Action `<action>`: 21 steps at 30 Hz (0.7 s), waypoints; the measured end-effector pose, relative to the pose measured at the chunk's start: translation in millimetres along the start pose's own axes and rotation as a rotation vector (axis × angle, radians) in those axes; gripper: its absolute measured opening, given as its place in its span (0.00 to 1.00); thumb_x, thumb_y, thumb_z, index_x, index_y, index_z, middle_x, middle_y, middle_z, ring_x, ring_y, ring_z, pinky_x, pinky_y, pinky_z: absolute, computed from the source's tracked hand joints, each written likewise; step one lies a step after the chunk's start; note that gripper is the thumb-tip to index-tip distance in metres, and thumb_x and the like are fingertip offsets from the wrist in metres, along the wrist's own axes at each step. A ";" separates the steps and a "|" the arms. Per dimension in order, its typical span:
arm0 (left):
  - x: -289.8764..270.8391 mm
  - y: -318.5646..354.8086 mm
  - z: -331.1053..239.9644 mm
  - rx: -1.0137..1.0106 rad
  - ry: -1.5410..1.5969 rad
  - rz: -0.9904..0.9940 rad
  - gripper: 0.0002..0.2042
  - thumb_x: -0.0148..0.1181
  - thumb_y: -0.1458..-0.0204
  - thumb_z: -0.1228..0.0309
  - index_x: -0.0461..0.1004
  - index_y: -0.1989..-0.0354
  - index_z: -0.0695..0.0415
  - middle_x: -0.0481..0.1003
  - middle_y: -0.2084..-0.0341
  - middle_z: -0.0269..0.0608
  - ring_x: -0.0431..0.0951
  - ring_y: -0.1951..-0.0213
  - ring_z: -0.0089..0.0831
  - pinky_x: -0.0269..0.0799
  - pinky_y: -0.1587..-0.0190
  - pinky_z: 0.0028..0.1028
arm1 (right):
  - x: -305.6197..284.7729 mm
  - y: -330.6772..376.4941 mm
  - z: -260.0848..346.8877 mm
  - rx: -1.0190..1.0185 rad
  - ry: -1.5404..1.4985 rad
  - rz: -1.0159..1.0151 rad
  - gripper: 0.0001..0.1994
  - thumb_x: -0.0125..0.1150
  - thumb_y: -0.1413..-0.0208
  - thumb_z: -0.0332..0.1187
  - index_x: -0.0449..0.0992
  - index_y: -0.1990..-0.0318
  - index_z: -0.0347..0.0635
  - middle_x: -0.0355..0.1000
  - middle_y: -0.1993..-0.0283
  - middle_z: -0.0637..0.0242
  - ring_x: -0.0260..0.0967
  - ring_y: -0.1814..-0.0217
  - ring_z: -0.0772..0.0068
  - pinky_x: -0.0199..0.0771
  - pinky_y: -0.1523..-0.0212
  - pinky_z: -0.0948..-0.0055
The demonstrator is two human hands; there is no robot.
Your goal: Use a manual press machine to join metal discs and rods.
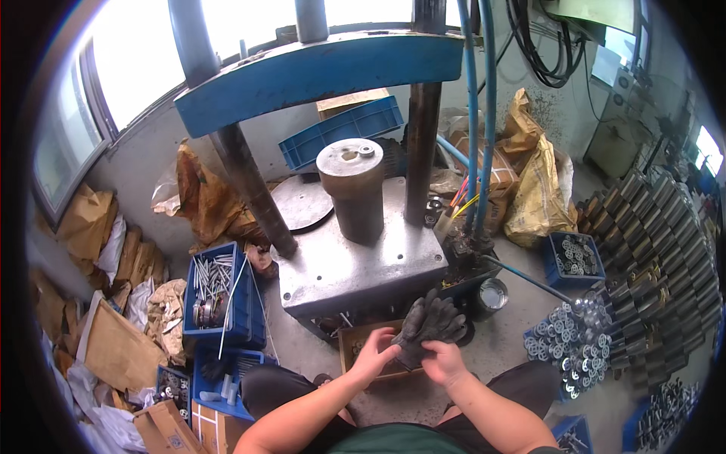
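Observation:
A pair of dark grey work gloves (433,321) is between my bare hands, above a shallow wooden box (349,344) in front of the press. My left hand (374,356) pinches the gloves at their left edge, with thumb and fingers pressed together. The cuff end is gripped by my right hand (442,362), its fingers partly hidden. Behind the gloves stands the press's metal bed (363,272). On it rises a thick steel cylinder (355,200), with a small ring-shaped part (367,151) lying on top.
A blue crossbeam (325,79) spans the press posts. To the left, a blue crate (227,321) holds metal rods. On the right are stacked metal tubes (643,257), a pile of round wheel-like parts (567,340) and a metal can (493,293). A thin blue hose (529,278) crosses the floor.

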State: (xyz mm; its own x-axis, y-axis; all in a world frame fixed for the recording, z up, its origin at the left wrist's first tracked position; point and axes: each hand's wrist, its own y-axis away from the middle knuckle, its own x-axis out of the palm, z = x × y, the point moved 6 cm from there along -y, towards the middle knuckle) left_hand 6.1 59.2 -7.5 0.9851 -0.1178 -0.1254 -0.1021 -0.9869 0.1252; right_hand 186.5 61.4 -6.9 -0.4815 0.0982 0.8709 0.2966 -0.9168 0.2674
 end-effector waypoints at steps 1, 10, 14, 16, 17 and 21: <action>9.8 0.5 -3.5 -0.080 0.132 0.074 0.29 0.72 0.48 0.63 0.69 0.40 0.60 0.76 0.51 0.48 0.74 0.47 0.31 0.70 0.43 0.32 | -2.4 -0.7 -3.2 0.020 0.026 -0.004 0.24 0.57 0.40 0.19 0.69 0.36 0.41 0.70 0.37 0.59 0.66 0.33 0.54 0.63 0.30 0.52; -13.4 -10.7 -13.2 -0.071 -0.277 -0.146 0.18 0.71 0.55 0.69 0.75 0.59 0.65 0.80 0.65 0.51 0.82 0.61 0.35 0.75 0.55 0.33 | -67.0 8.6 -47.3 0.299 0.461 -0.593 0.06 0.64 0.38 0.32 0.74 0.58 0.45 0.73 0.60 0.66 0.74 0.55 0.66 0.78 0.55 0.65; -7.0 -15.5 1.6 0.108 -0.473 -0.128 0.21 0.71 0.53 0.65 0.75 0.54 0.66 0.80 0.60 0.53 0.82 0.59 0.40 0.76 0.54 0.36 | -31.3 -10.1 -51.3 0.123 0.362 -0.321 0.07 0.56 0.32 0.37 0.74 0.55 0.45 0.75 0.58 0.65 0.75 0.56 0.68 0.77 0.55 0.66; 2.5 -16.7 0.5 0.047 -0.262 -0.021 0.18 0.67 0.47 0.67 0.75 0.50 0.62 0.79 0.65 0.43 0.78 0.64 0.26 0.75 0.61 0.29 | -27.1 -15.8 -45.4 0.130 0.366 -0.369 0.09 0.54 0.31 0.39 0.74 0.54 0.46 0.75 0.57 0.65 0.75 0.56 0.69 0.77 0.55 0.67; 2.4 -19.4 2.3 0.042 -0.265 -0.016 0.18 0.67 0.47 0.67 0.75 0.50 0.62 0.79 0.65 0.43 0.78 0.64 0.26 0.75 0.61 0.29 | -27.2 -16.0 -44.2 0.137 0.374 -0.405 0.10 0.52 0.30 0.42 0.74 0.54 0.47 0.76 0.56 0.65 0.76 0.56 0.70 0.76 0.55 0.67; 1.3 -27.8 24.5 -0.259 0.073 0.071 0.16 0.62 0.40 0.68 0.76 0.49 0.67 0.80 0.62 0.41 0.78 0.63 0.22 0.75 0.63 0.25 | -33.1 -17.4 -45.1 0.261 0.336 -0.488 0.15 0.52 0.31 0.48 0.74 0.53 0.47 0.77 0.59 0.70 0.76 0.58 0.74 0.75 0.56 0.69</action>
State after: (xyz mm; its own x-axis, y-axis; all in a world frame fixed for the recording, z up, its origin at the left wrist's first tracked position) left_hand 6.9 83.8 -35.3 0.9850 -0.1686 -0.0373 -0.1421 -0.9141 0.3798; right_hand 160.1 56.7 -58.9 -0.8312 0.3146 0.4585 0.1485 -0.6690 0.7283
